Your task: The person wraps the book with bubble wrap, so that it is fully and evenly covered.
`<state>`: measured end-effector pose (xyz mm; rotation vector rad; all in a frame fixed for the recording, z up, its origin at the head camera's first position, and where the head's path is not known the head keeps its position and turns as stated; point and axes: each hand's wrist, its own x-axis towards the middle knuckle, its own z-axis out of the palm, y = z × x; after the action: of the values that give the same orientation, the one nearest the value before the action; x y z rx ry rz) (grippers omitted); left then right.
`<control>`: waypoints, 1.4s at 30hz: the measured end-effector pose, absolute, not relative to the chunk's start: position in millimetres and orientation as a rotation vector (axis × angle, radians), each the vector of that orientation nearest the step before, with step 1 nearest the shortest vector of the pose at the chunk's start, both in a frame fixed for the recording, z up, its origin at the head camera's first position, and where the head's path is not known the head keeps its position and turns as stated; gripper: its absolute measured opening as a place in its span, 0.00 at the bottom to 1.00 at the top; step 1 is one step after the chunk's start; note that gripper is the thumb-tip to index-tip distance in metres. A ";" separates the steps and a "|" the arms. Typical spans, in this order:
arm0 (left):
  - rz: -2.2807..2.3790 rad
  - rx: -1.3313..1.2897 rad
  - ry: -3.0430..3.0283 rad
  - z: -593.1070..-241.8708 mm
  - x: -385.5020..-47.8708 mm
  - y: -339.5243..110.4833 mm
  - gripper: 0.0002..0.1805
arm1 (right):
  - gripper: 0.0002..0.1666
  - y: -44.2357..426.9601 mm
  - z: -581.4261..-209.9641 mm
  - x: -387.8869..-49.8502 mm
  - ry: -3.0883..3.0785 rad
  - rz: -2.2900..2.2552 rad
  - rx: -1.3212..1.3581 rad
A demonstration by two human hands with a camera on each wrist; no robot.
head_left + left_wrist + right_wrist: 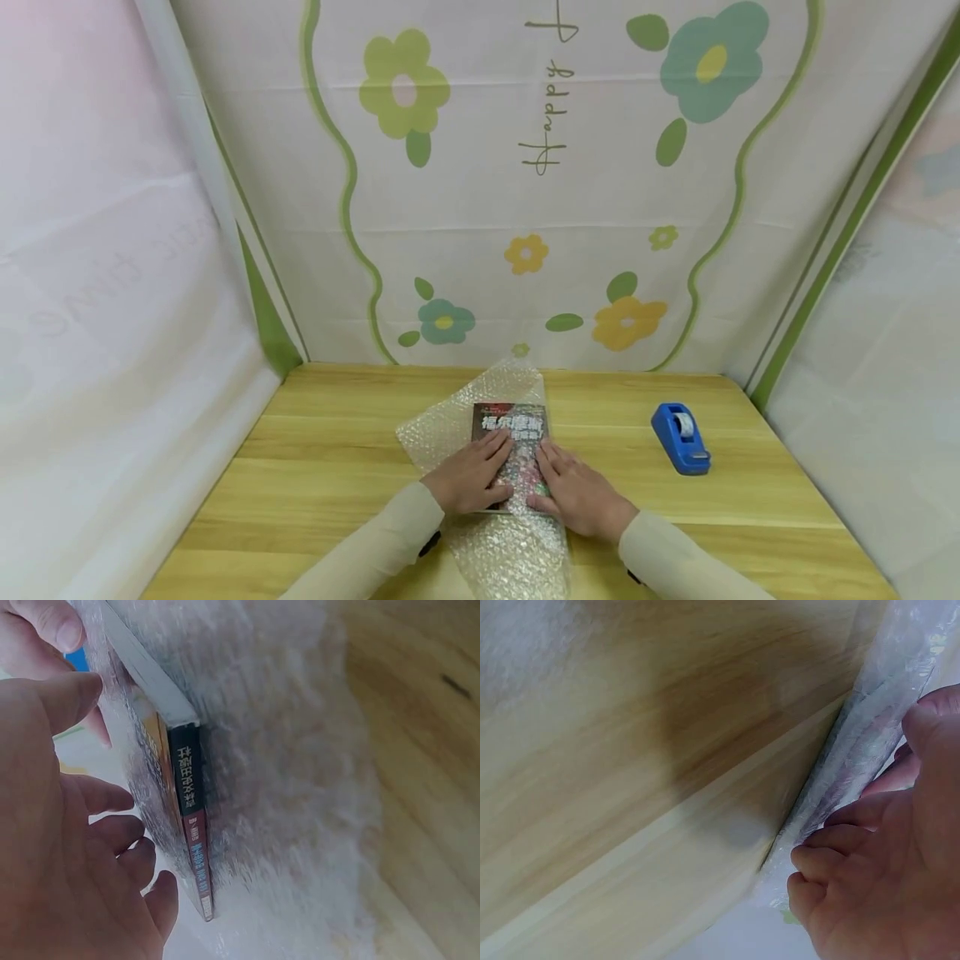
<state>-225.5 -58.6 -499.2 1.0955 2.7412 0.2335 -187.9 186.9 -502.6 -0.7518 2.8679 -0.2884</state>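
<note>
A dark-covered book (489, 421) with pale lettering lies on a sheet of bubble wrap (517, 550). One side of the sheet is folded over the book's right part. My left hand (467, 473) rests on the cover and the wrap's edge, fingers extended. Across from it, my right hand (583, 497) lies along the wrapped right edge. The left wrist view shows the book's spine (189, 772) uncovered, with wrap beneath and over the cover. In the right wrist view, the right fingers (832, 840) touch the wrapped side.
A blue tape dispenser (681, 442) with a roll in it stands to the right on the wooden table (322, 467). Flower-printed fabric (465, 192) hangs behind the table, and more fabric encloses both sides.
</note>
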 end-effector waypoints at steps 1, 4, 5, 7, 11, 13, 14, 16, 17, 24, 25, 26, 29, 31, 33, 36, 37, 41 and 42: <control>0.234 1.092 2.739 -498.9 -225.4 -59.0 0.42 | 0.51 186.9 -503.0 -188.0 2.862 -0.284 -0.751; 0.234 1.091 2.735 -498.9 -225.2 -60.0 0.42 | 0.51 186.8 -503.8 -188.3 2.850 -0.270 -0.750; 0.233 1.090 2.734 -498.6 -224.9 -60.4 0.42 | 0.51 186.6 -503.4 -188.1 2.848 -0.266 -0.754; 0.234 1.088 2.732 -498.2 -224.1 -61.1 0.42 | 0.51 186.0 -502.5 -187.8 2.846 -0.257 -0.759; 0.241 1.090 2.732 -497.7 -223.1 -62.2 0.42 | 0.50 184.4 -499.9 -186.7 2.848 -0.232 -0.774; 0.247 1.097 2.733 -497.5 -223.0 -62.6 0.42 | 0.50 183.8 -499.5 -186.4 2.850 -0.213 -0.777; 0.249 1.102 2.734 -497.6 -223.3 -62.7 0.42 | 0.49 183.6 -499.2 -186.4 2.852 -0.208 -0.779; 0.256 1.114 2.735 -498.2 -223.7 -63.1 0.42 | 0.49 183.4 -499.1 -186.5 2.852 -0.201 -0.782; 0.262 1.120 2.734 -498.4 -224.0 -63.3 0.42 | 0.49 183.4 -499.3 -186.7 2.852 -0.194 -0.783; 0.260 1.115 2.730 -502.3 -224.7 -62.9 0.44 | 0.52 184.1 -493.1 -190.4 2.832 -0.168 -0.774; 0.250 1.112 2.733 -501.9 -224.2 -62.7 0.44 | 0.53 184.1 -491.7 -191.8 2.831 -0.157 -0.786; 0.244 1.107 2.734 -501.4 -223.6 -62.6 0.44 | 0.54 183.7 -490.4 -193.5 2.829 -0.147 -0.799; 0.235 1.097 2.731 -500.5 -223.1 -62.8 0.44 | 0.56 182.2 -487.8 -199.5 2.823 -0.127 -0.849; 0.230 1.091 2.725 -500.6 -223.2 -63.1 0.45 | 0.56 180.9 -487.5 -203.3 2.820 -0.117 -0.884; 0.230 1.084 2.722 -501.6 -223.5 -63.3 0.45 | 0.56 179.6 -487.6 -206.5 2.815 -0.122 -0.909; 0.227 1.077 2.723 -501.9 -223.3 -63.2 0.45 | 0.56 178.3 -489.5 -211.2 2.815 -0.124 -0.948; 0.227 1.076 2.723 -502.0 -223.3 -63.1 0.45 | 0.56 178.0 -490.3 -212.7 2.816 -0.125 -0.960; 0.233 1.072 2.722 -501.9 -223.2 -62.9 0.45 | 0.56 178.0 -495.5 -217.4 2.819 -0.117 -0.995; 0.234 1.072 2.722 -501.5 -223.1 -62.9 0.45 | 0.56 178.3 -497.0 -218.4 2.817 -0.116 -0.999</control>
<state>-223.1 -62.9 -501.5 1.0720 2.7217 0.2338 -218.4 178.3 -497.0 -0.9995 2.8174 -0.1161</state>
